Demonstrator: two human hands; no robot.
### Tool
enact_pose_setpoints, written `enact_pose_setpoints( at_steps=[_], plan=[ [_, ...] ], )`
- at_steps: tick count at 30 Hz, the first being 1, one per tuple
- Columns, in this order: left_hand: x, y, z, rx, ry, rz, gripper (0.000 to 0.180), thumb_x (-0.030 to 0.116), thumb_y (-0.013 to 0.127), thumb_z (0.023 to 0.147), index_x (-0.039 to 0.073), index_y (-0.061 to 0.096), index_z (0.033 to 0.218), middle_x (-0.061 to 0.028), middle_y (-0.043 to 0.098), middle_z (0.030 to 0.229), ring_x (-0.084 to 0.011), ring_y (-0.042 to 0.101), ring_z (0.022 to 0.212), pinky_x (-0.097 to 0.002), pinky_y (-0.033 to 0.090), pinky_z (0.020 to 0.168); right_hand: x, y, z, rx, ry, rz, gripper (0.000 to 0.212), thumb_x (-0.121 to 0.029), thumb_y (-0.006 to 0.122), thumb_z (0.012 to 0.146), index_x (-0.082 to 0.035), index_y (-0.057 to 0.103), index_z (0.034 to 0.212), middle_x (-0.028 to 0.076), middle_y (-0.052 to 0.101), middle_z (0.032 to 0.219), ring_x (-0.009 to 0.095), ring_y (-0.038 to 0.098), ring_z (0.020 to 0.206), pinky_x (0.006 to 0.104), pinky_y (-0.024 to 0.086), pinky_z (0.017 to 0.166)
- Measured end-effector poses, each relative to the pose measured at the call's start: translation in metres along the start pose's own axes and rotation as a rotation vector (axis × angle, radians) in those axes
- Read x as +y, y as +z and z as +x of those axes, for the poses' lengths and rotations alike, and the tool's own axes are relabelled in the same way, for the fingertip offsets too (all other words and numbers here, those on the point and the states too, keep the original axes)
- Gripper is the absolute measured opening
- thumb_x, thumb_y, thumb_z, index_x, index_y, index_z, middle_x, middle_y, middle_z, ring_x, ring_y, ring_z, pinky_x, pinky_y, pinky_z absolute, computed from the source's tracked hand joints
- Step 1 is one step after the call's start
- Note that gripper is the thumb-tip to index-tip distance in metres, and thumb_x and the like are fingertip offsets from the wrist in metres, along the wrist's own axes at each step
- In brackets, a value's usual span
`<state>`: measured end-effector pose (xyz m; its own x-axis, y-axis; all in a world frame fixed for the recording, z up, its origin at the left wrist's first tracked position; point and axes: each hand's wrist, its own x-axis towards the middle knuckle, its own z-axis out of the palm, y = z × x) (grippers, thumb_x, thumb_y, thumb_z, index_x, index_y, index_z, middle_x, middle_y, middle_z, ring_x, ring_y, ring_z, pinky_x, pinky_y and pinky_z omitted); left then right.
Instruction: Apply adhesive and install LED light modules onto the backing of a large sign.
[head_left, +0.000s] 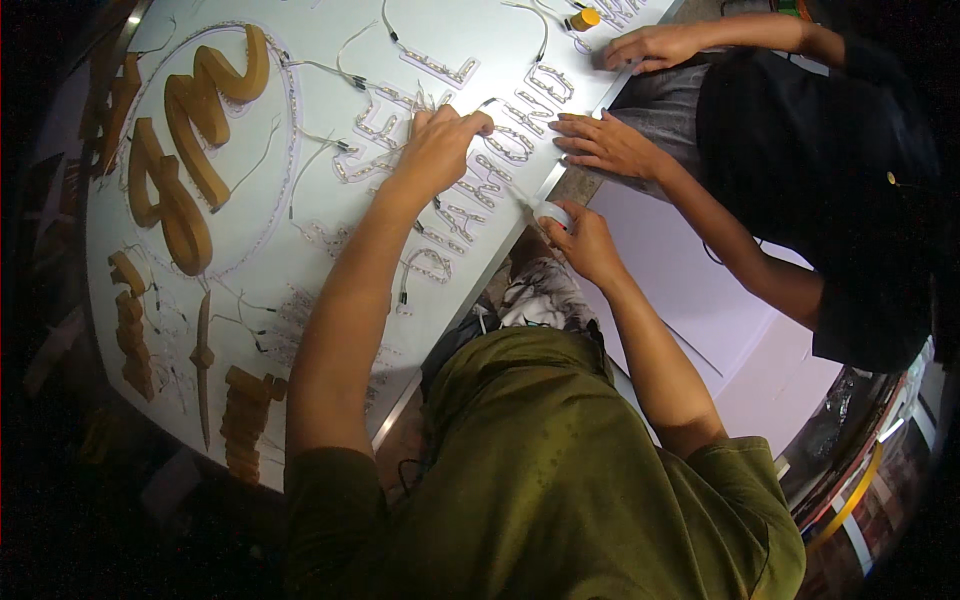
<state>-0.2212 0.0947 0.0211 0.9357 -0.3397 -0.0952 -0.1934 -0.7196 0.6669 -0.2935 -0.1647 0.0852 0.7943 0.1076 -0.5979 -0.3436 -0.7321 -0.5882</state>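
My left hand [437, 150] reaches across a white sign board [330, 250] with its fingers bent and pressed together among rows of LED modules [378, 125]. What the fingertips grip is hidden, though thin wires stick up beside them. Close to the board's near edge, my right hand [585, 245] is closed around a small white bottle [551, 213] with a thin nozzle that points at the LED-lined letters [508, 143]. The nozzle tip is too small to tell whether it touches the board.
Brown letter-shaped pieces [195, 110] lie at the left of the board. A co-worker's two hands [612, 147] rest at the board's right edge, near a small yellow-orange cylinder [585, 19]. Pale sheets [700, 270] lie below, right of my arm. Loose wires [350, 75] cross the board.
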Motion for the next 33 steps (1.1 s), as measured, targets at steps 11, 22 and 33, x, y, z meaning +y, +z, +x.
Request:
enact_pose_setpoints(
  at_steps=[11,22,33],
  plan=[
    [-0.003,0.003,-0.001,-0.023,-0.055,-0.025,0.049,-0.012,0.056,0.083,0.019,0.069,0.119,-0.0108,0.067,0.103,-0.0290,0.056,0.108,-0.0392,0.038,0.099,-0.005,-0.003,0.006,0.006,-0.029,-0.051,0.038,-0.029,0.072,0.093,0.004,0.072,0.113,0.026,0.073,0.089,0.038,0.074,0.081,0.0438,0.056,0.079],
    [0.002,0.001,-0.002,-0.008,-0.108,-0.002,0.049,-0.012,0.056,0.083,0.017,0.069,0.120,-0.0116,0.069,0.105,-0.0267,0.059,0.112,-0.0398,0.037,0.101,-0.005,-0.004,0.012,0.015,-0.031,-0.060,0.039,-0.030,0.073,0.093,0.005,0.073,0.109,0.028,0.073,0.087,0.040,0.074,0.080,0.0450,0.056,0.078],
    [-0.001,0.000,-0.001,-0.040,-0.064,-0.029,0.050,-0.012,0.055,0.085,0.018,0.069,0.123,-0.0103,0.069,0.107,-0.0290,0.057,0.110,-0.0397,0.038,0.101,-0.004,-0.004,0.012,0.033,-0.030,-0.057,0.039,-0.031,0.073,0.092,0.004,0.073,0.107,0.028,0.073,0.088,0.041,0.074,0.083,0.0457,0.056,0.079]
  ],
)
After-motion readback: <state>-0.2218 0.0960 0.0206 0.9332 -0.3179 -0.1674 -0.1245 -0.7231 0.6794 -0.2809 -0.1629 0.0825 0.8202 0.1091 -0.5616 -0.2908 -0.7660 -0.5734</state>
